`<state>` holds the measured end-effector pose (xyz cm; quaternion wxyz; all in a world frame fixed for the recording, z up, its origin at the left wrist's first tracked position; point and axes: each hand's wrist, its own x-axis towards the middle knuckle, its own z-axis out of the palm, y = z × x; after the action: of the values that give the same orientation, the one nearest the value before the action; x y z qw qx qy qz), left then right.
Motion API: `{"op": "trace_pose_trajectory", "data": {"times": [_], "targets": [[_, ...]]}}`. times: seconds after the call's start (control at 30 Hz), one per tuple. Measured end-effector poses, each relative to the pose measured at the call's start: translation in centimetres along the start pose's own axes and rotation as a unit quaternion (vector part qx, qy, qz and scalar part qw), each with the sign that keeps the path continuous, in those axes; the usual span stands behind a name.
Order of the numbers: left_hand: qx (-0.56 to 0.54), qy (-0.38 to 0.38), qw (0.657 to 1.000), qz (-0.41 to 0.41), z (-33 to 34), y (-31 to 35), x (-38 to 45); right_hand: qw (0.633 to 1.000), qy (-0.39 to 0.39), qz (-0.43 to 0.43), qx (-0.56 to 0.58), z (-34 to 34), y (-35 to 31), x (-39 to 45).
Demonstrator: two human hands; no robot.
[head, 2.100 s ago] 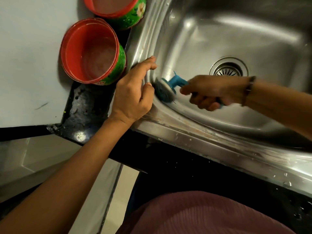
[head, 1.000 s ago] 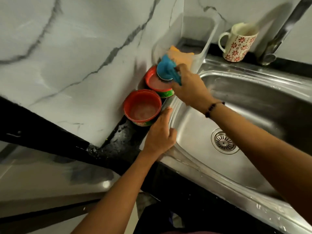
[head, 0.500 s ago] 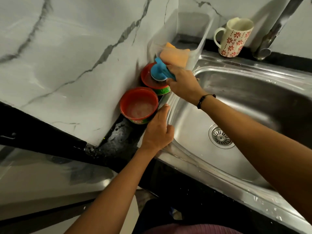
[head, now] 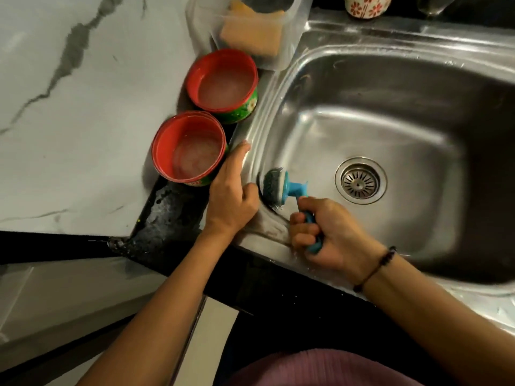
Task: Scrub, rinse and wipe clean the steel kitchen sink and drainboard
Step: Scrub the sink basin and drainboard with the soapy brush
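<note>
Scrubbing the sink's near-left corner

Right hand (head: 331, 232) clenches the blue scrub brush (head: 274, 189) — bristles on the sink (head: 404, 121) wall; left hand (head: 232, 190) rests flat, relaxed, on the rim. Scrubbing seems early — rinsing, wiping and the drainboard, out of view, remain.

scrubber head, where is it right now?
Head view: the scrubber is pressed against the sink basin's left inner wall, beside the left hand, left of the drain; the right hand grips its blue handle.

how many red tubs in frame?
2. Near red tub stands on the counter beside the left hand; far red tub stands just behind it, by the sink rim. None visibly hidden.
</note>
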<state>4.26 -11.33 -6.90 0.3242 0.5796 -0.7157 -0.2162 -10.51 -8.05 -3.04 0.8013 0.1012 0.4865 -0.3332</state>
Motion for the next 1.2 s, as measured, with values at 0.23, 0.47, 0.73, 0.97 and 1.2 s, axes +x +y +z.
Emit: {"op": "trace_pose_trajectory", "data": {"times": [0.23, 0.47, 0.73, 0.97, 1.2], "targets": [[-0.011, 0.009, 1.0, -0.003, -0.1, 0.1, 0.3, 0.983, 0.056, -0.173, 0.006, 5.4, -7.5, 5.0], [-0.01, 0.011, 1.0, 0.011, 0.1, -0.3, 0.4, 0.995, -0.028, -0.064, -0.073, 1.5, -1.9, 0.9], [-0.003, -0.013, 1.0, 0.02, 0.1, -0.1, 0.3, 0.994, -0.01, -0.1, -0.047, 0.8, -6.2, 5.5], [0.009, -0.042, 0.999, 0.026, 0.1, 0.0, 0.3, 0.995, 0.042, -0.074, -0.05, 1.3, -7.5, 8.0], [0.011, -0.055, 0.998, 0.031, 0.1, 0.0, 0.5, 0.986, -0.013, 0.107, -0.127, -2.6, -4.6, 5.3]]}}
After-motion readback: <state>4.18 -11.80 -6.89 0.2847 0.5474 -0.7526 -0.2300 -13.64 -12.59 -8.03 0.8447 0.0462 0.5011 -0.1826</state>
